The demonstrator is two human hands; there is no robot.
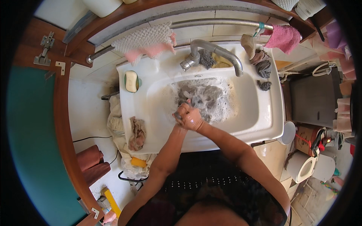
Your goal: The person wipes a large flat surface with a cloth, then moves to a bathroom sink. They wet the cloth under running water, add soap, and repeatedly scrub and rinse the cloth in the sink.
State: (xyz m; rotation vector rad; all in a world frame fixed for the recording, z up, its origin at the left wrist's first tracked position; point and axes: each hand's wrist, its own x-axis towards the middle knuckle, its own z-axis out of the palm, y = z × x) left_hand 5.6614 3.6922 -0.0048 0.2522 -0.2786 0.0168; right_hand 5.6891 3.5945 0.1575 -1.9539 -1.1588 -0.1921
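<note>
My right hand [193, 118] and my left hand [180, 120] are pressed together over the near left part of the basin of a white ceramic sink [159, 135]. A small wad of wet dark grey cloth [178, 115] shows between their curled fingers; the rest of it is hidden. Both hands look wet, and the right one partly covers the left. Just beyond them, soaked grey cloth [212, 93] lies in cloudy water under white suds [226, 108]. A curved metal faucet [219, 50] arches over the basin's far side.
Cream soap [131, 81] rests in a green dish at the left rim, above a crumpled brownish cloth [137, 134]. Several balled cloths [263, 69] line the right rim. Towels [145, 39] hang from a metal rail [220, 22]. A teal-panelled wooden door [32, 135] stands left.
</note>
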